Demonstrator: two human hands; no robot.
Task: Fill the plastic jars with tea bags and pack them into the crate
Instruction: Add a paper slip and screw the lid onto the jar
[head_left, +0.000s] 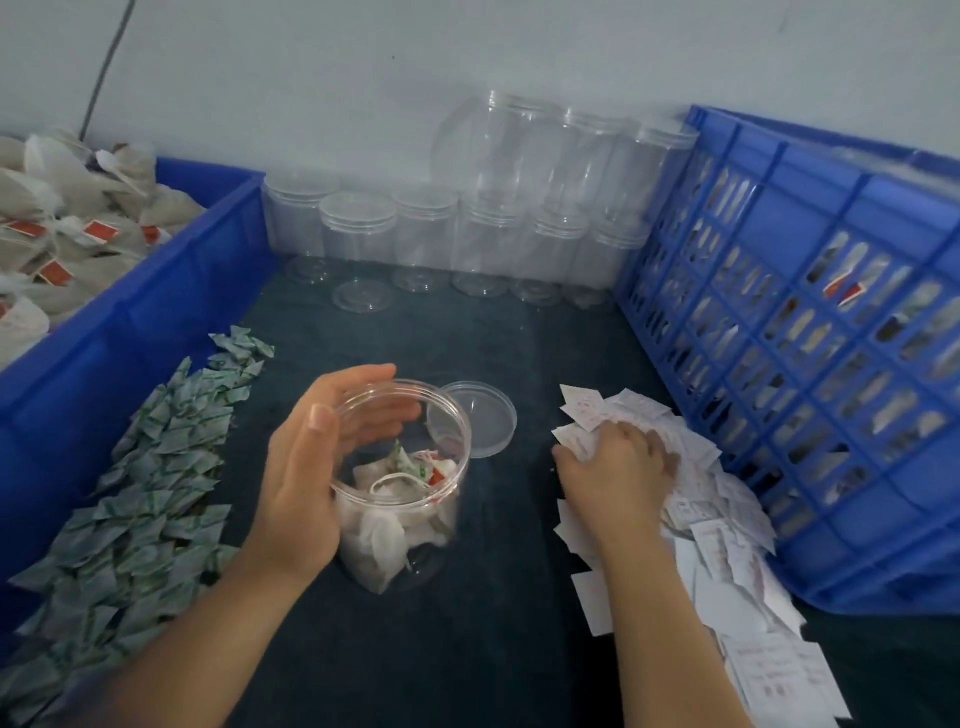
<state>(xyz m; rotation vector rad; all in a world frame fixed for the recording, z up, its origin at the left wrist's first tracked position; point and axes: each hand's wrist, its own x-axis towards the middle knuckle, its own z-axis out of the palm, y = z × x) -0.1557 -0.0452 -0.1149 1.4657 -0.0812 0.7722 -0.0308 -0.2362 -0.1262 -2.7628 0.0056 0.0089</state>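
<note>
Left hand (306, 467), fingers curved and spread around the rim of the clear round plastic jar (402, 488), steadying it upright on the dark-covered bench (467, 649). Right hand (618, 460) palm-down, fingers pressed into the heap of white paper slips (717, 551) just beside the slatted blue plastic crate (810, 332); cannot tell whether a slip is pinched yet. Inside the jar, white tea bags (384, 525) filling roughly the lower half, plus a green sachet. Clear loose lid (478, 418) just behind. Judged step: adding a slip. Next: lift out one slip, drop through the open mouth, then cap and pack.
</note>
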